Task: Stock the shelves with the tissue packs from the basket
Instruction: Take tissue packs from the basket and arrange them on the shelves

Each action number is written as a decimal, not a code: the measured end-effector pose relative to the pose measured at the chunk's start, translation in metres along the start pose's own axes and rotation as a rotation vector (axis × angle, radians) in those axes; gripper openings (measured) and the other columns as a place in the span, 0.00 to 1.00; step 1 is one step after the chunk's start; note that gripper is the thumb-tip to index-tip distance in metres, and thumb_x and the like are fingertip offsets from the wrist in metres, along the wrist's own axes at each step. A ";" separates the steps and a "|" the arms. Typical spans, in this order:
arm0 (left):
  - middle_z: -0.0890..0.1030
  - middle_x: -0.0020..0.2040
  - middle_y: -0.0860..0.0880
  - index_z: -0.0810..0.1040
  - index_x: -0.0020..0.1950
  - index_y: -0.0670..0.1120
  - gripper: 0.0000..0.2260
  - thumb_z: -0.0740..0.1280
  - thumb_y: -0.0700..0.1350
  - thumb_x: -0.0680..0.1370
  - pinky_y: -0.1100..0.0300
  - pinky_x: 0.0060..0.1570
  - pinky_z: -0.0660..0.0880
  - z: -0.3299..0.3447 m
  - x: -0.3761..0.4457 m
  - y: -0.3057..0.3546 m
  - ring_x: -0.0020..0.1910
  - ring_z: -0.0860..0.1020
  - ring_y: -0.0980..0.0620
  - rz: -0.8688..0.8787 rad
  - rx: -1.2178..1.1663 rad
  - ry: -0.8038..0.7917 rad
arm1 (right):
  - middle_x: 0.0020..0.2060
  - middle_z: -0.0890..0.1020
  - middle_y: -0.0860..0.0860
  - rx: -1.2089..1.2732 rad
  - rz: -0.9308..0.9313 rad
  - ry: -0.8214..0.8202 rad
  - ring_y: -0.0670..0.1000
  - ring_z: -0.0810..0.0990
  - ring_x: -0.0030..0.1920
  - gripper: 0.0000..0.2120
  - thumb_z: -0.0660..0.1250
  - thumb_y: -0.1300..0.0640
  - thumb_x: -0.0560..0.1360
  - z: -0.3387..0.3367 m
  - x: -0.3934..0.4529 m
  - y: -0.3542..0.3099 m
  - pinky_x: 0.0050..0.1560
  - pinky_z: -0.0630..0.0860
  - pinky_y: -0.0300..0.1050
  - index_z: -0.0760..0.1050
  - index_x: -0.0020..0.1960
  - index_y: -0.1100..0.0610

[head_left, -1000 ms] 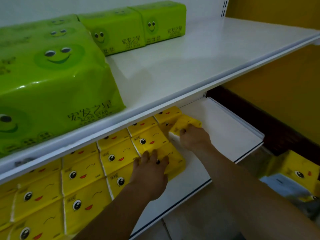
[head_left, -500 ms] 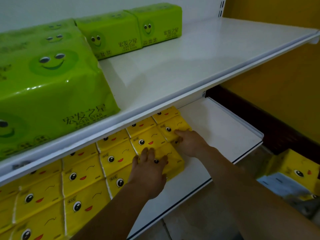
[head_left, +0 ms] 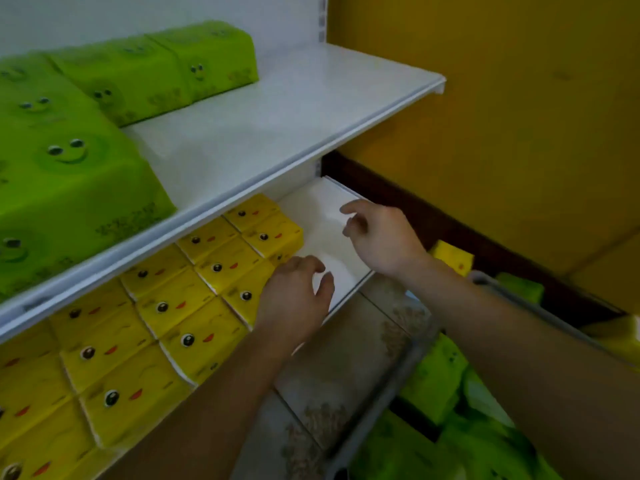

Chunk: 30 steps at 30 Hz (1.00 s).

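Partly cut off at five o'clock, the basket (head_left: 391,407) holds blurred green packs (head_left: 436,379). Both the left hand (head_left: 294,299) and right hand (head_left: 384,237) hover loosely curled, empty, over the lower shelf (head_left: 329,216) beside yellow packs (head_left: 221,268).

Your two arms enter from about 6 o'clock and 4 o'clock. Both forearms are bare up to the frame's edge, and no sleeve cuff shows on either. Your left hand (head_left: 294,296) is ungloved, with no ring, watch or band on the visible wrist. Your right hand (head_left: 381,237) is likewise ungloved and its wrist unadorned. The fingernails look short and unpainted, though motion blur softens them. Fine detail of the knuckles cannot be made out.
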<state>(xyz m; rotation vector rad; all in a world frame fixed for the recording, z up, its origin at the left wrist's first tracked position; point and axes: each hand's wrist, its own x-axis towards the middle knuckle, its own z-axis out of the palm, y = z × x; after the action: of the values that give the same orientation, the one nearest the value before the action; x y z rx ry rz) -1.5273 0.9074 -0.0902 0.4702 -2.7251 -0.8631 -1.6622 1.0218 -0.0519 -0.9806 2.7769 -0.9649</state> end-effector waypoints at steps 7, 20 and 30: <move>0.78 0.33 0.46 0.71 0.36 0.48 0.14 0.65 0.53 0.78 0.51 0.36 0.73 0.004 -0.061 0.123 0.39 0.79 0.42 0.331 -0.138 -0.228 | 0.44 0.85 0.52 -0.081 0.220 0.201 0.54 0.82 0.44 0.12 0.64 0.59 0.76 -0.109 -0.163 0.015 0.46 0.77 0.46 0.79 0.58 0.51; 0.80 0.58 0.38 0.80 0.56 0.39 0.13 0.61 0.46 0.81 0.59 0.43 0.67 0.072 -0.208 0.183 0.58 0.77 0.40 0.438 0.211 -1.125 | 0.62 0.79 0.55 -0.500 0.500 -0.861 0.60 0.77 0.62 0.30 0.72 0.50 0.67 -0.104 -0.388 0.011 0.58 0.77 0.53 0.69 0.68 0.49; 0.82 0.55 0.41 0.82 0.55 0.42 0.12 0.60 0.42 0.80 0.62 0.44 0.70 0.080 -0.211 0.157 0.55 0.80 0.43 0.279 0.119 -1.201 | 0.75 0.56 0.56 -0.804 0.211 -1.039 0.63 0.67 0.67 0.39 0.73 0.58 0.71 -0.102 -0.408 0.019 0.50 0.78 0.57 0.56 0.74 0.42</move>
<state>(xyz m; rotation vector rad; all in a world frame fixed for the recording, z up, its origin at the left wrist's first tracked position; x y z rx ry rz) -1.3951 1.1489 -0.0888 -0.6477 -3.7349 -1.1346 -1.3710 1.3254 -0.0454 -0.8218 2.1685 0.6289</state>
